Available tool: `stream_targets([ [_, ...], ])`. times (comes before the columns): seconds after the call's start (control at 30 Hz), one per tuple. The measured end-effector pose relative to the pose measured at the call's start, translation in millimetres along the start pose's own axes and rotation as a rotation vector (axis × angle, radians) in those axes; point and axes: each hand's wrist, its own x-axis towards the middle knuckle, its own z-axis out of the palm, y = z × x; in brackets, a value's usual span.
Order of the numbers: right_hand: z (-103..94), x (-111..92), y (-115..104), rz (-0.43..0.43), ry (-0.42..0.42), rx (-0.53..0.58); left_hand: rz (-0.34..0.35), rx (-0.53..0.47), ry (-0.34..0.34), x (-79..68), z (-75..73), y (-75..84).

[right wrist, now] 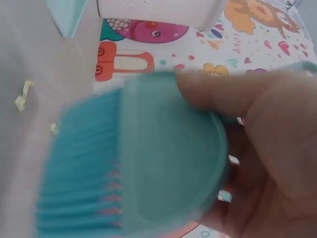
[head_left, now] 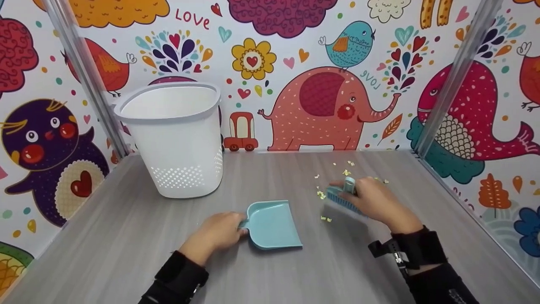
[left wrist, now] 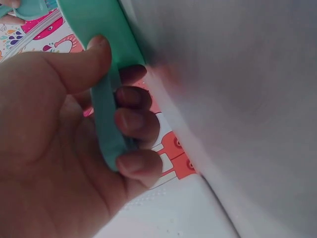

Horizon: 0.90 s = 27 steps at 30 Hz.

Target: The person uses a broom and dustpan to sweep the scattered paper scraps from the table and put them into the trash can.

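Note:
A light teal dustpan (head_left: 272,226) lies on the grey table, its wide mouth facing right. My left hand (head_left: 223,230) grips its short handle (left wrist: 106,124), with the thumb on top and the fingers curled round from below. To the right, my right hand (head_left: 377,200) holds a small teal hand brush (right wrist: 168,153), whose blue bristles (right wrist: 81,168) point down and left toward the table. Small pale yellow scraps (head_left: 321,195) lie scattered around the brush, several beyond it and a couple nearer (head_left: 326,219) between brush and dustpan.
A tall white wastebasket (head_left: 181,152) with a perforated lower band stands at the back left of the table (head_left: 261,274). Printed cartoon panels (head_left: 320,109) enclose the back and both sides, joined by metal corner strips (head_left: 447,93).

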Motion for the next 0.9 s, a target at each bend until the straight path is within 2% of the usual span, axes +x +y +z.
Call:
stream_targets([
  [0.1,6.5,3.5,10.8,0.013,0.08,-0.076,-0.001,0.003,0.002,0.3,0.3,-0.5],
  [0.2,19.6,6.9,23.4,-0.009,0.158,-0.15,0.001,0.005,0.003,0.8,1.0,-0.8],
  [0.33,40.1,10.8,33.1,-0.112,0.263,-0.194,0.009,0.018,0.007,0.4,0.5,1.1],
  [0.43,51.5,13.4,32.7,-0.17,0.29,-0.169,0.011,0.028,0.009,-0.4,-0.3,2.7],
  [0.63,61.3,15.5,23.8,-0.202,0.267,-0.141,0.005,0.034,0.003,0.4,0.8,2.6],
  [0.9,56.5,13.7,14.4,-0.253,0.182,-0.124,-0.012,0.037,-0.003,1.7,2.6,1.2],
])
